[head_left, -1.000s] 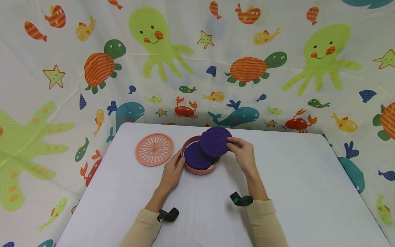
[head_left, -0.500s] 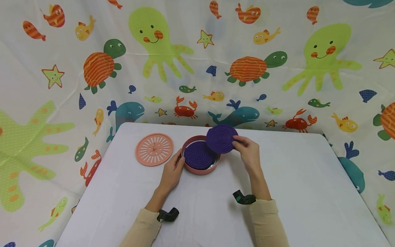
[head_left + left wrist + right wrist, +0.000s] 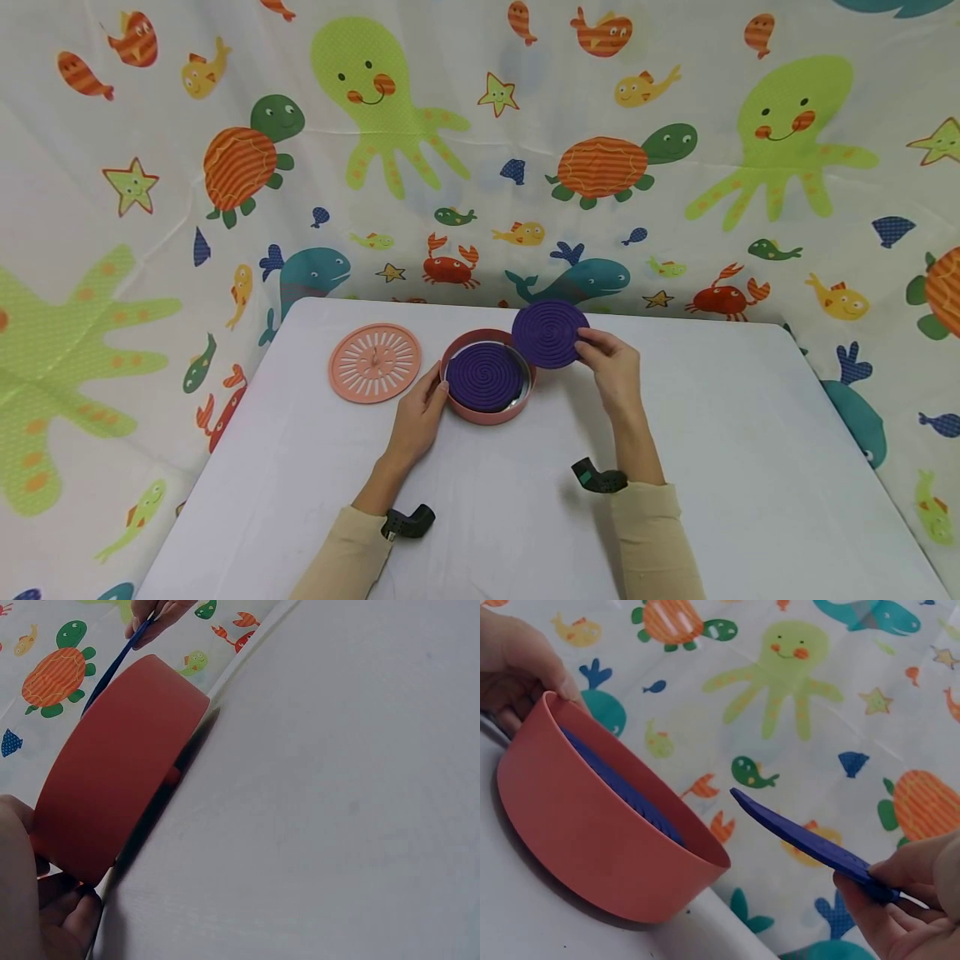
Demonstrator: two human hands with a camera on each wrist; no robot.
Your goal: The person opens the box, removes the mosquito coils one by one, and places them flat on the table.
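A round pink container (image 3: 486,418) stands on the table, a purple spiral-ridged coaster (image 3: 486,377) lying inside it. My left hand (image 3: 417,417) grips the container's left side, thumb at the rim and fingers near the base in the left wrist view. With thumb and fingers, my right hand (image 3: 611,367) pinches the edge of a second purple coaster (image 3: 551,334). That coaster is up in the air, just right of the container and apart from it in the right wrist view. Whatever lies under the inner coaster is mostly hidden; a shiny edge shows around it.
A flat pink slotted lid (image 3: 375,363) with a small central knob lies on the table left of the container. The white table (image 3: 750,467) reaches back to a curtain (image 3: 480,150) printed with sea animals. Each wrist wears a small black camera (image 3: 600,477).
My right hand has carried its coaster to the right and slightly back, off the container, uncovering more of the coaster inside. The left hand and container have stayed in place.
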